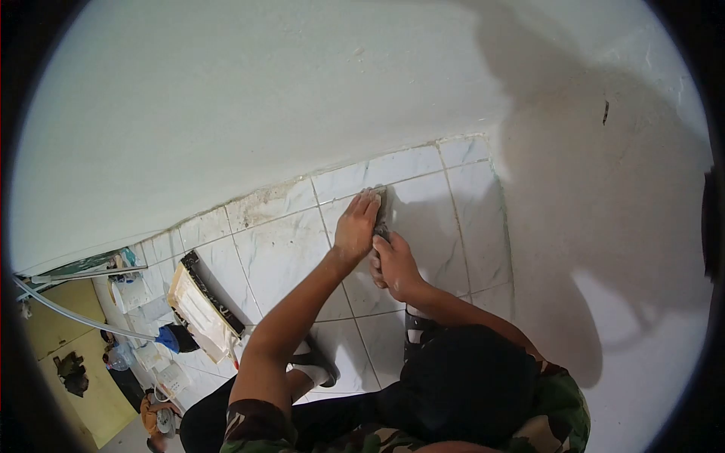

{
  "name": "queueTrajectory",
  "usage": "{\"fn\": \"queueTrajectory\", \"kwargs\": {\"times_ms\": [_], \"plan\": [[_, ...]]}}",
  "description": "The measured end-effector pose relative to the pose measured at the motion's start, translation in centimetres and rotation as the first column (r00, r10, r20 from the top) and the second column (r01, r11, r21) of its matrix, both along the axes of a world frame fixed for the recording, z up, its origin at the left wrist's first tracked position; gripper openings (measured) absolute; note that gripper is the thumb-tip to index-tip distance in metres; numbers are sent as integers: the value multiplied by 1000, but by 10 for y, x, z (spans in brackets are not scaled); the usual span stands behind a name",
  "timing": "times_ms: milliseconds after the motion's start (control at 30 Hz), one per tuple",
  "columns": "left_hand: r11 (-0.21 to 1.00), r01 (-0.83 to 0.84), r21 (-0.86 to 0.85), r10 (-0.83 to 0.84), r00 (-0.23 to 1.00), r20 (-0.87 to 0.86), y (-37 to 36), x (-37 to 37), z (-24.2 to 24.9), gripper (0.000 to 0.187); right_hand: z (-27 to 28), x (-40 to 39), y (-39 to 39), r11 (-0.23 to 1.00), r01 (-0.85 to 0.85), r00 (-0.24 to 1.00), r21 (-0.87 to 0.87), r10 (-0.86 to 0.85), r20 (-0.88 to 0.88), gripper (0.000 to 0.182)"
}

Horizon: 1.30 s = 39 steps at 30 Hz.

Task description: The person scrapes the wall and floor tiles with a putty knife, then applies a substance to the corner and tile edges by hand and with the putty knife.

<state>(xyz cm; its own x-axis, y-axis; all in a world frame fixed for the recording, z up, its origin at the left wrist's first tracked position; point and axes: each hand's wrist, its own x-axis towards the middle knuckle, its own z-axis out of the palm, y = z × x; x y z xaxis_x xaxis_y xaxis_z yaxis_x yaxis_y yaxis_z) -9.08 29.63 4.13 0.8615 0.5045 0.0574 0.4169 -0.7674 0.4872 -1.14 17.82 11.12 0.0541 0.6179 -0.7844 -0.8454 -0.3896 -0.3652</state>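
Note:
Both my hands are on one putty knife (382, 208), low over the white floor tiles near the wall's foot. My right hand (396, 264) is closed around its dark handle. My left hand (356, 228) presses its fingers together along the blade, and the fingertips carry white residue. The blade is grey and dusted with white; its edge is partly hidden by my fingers. Pale crumbs lie at the fingertips, close to the grout line.
A white wall (226, 113) rises ahead, another wall (604, 226) at right. On the left are a black-edged tray (204, 306) with whitish contents, a blue broom (177, 337), a plastic bottle (117, 359) and a seated person (155, 415). My sandaled feet stand below my hands.

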Motion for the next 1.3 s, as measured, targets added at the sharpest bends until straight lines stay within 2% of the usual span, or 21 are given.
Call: {"fn": "queueTrajectory", "kwargs": {"times_ms": [33,67,133,200,300,333,467,533,633,767,900,933,967,1033,1100,1233,1300], "plan": [[998,-2,65,1,1000,10,-4,-3,-1,52,-4,2,-2,1000,6,1000,9,-6,-1,16],[994,51,93,-61,992,109,-7,-2,4,53,-6,7,-3,1000,4,999,-9,-4,47,15],[994,56,92,-67,990,125,-9,4,7,52,-13,16,-4,1000,3,995,-28,0,95,14],[988,79,129,-92,991,96,-4,9,7,45,-9,28,5,999,17,999,-42,-19,-42,14],[993,56,101,-63,996,61,8,16,7,46,0,45,19,999,-1,989,-49,-6,-145,16],[993,34,115,-40,998,49,12,19,7,47,-6,50,26,1000,-11,990,1,11,-138,17],[994,40,100,-41,999,5,16,19,10,48,0,47,33,1000,-4,989,12,6,-148,18],[997,60,46,-59,998,-23,19,17,11,49,5,48,36,998,-19,988,-57,10,-157,18],[998,33,53,-31,999,-36,28,23,7,49,-7,47,45,1000,2,987,21,1,-158,19],[995,77,61,-75,996,-42,24,15,9,49,4,43,38,1000,-4,985,-3,3,-172,20],[999,47,4,-47,999,-7,31,24,13,50,1,48,51,999,36,983,4,-35,-180,21],[997,31,-69,-33,999,-32,28,22,17,51,3,48,53,997,72,979,-2,-71,-191,22],[990,14,-137,-23,998,-59,27,22,22,52,5,45,50,997,73,979,1,-72,-190,22],[995,24,-97,-31,997,-76,25,15,16,54,6,37,43,999,34,987,-35,-39,-156,22],[997,29,-75,-31,999,-21,28,19,15,54,-11,40,52,999,37,990,-4,-38,-138,23],[988,-24,-153,8,994,-104,27,23,16,51,-6,35,49,998,56,995,9,-55,-78,24],[994,60,-96,-59,998,13,16,11,11,50,6,33,38,997,66,991,-40,-70,-113,24]]}}
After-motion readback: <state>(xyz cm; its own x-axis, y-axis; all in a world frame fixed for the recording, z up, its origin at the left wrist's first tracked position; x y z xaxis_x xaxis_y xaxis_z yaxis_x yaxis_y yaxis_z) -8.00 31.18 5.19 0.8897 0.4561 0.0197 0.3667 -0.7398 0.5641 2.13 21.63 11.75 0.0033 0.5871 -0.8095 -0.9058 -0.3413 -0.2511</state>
